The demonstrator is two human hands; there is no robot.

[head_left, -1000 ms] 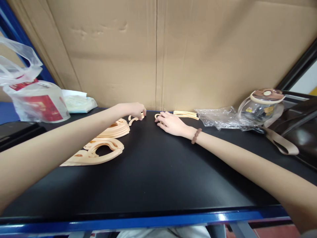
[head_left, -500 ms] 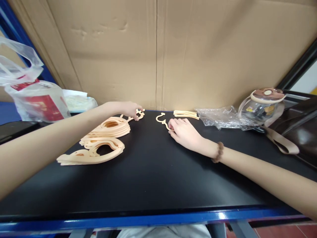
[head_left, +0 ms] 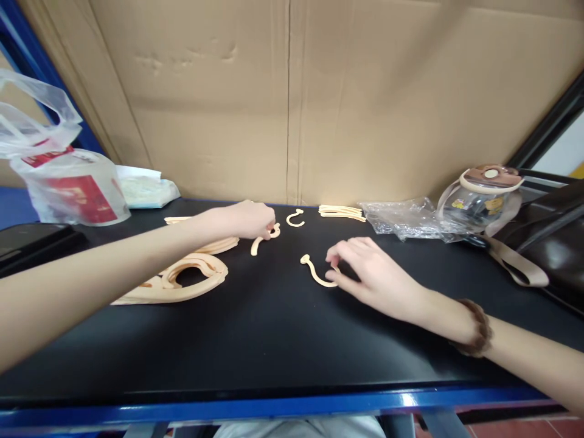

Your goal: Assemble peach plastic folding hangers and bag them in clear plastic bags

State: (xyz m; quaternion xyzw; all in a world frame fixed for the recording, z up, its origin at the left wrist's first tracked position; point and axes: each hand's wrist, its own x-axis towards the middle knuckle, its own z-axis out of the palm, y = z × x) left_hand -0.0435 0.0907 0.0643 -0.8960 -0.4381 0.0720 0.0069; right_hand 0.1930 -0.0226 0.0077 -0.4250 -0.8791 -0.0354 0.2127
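My right hand point(head_left: 371, 274) rests on the black table point(head_left: 283, 340), its fingertips pinching one end of a thin cream hook-shaped piece point(head_left: 314, 271). My left hand point(head_left: 249, 219) is curled over another small curved cream piece point(head_left: 261, 240) further back. A third hook piece point(head_left: 295, 218) lies loose behind them. Under my left forearm sit flat cream hanger-shaped pieces: a stack point(head_left: 219, 246) and a nearer pile point(head_left: 182, 281).
A bundle of thin cream strips point(head_left: 342, 212) lies by the cardboard wall. Crumpled clear plastic point(head_left: 401, 218), a clear lidded bottle point(head_left: 483, 198) and a brown bag point(head_left: 547, 237) stand at the right. A plastic bag point(head_left: 59, 182) and tissue pack point(head_left: 143, 185) are at the left.
My right hand has dragged a hook piece from the back of the table toward me. My left hand has pulled a small curved piece forward, off the stack area.
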